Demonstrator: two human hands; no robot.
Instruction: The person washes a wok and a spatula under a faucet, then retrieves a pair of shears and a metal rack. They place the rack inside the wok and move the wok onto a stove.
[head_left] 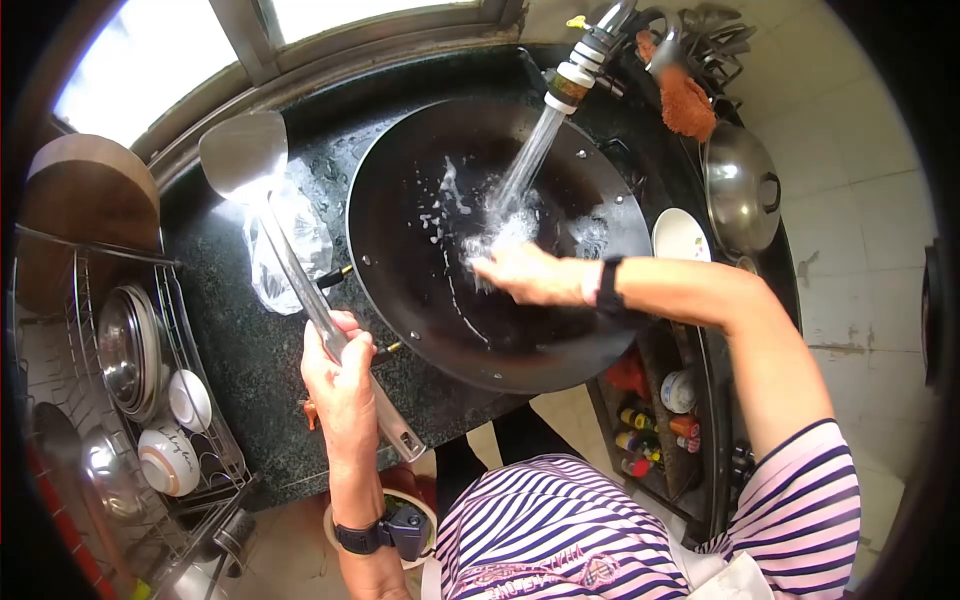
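Observation:
A large black wok sits over the sink on the dark granite counter. Water streams from the faucet into the wok. My right hand is inside the wok under the stream, fingers pressed on its wet surface; whether it holds a scrubber I cannot tell. My left hand grips the handle of a steel spatula, whose blade is raised over the counter left of the wok.
A dish rack with bowls and plates stands at the left. A crumpled plastic bag lies by the wok. At the right are a steel lid, a white dish, an orange cloth, and bottles on a lower shelf.

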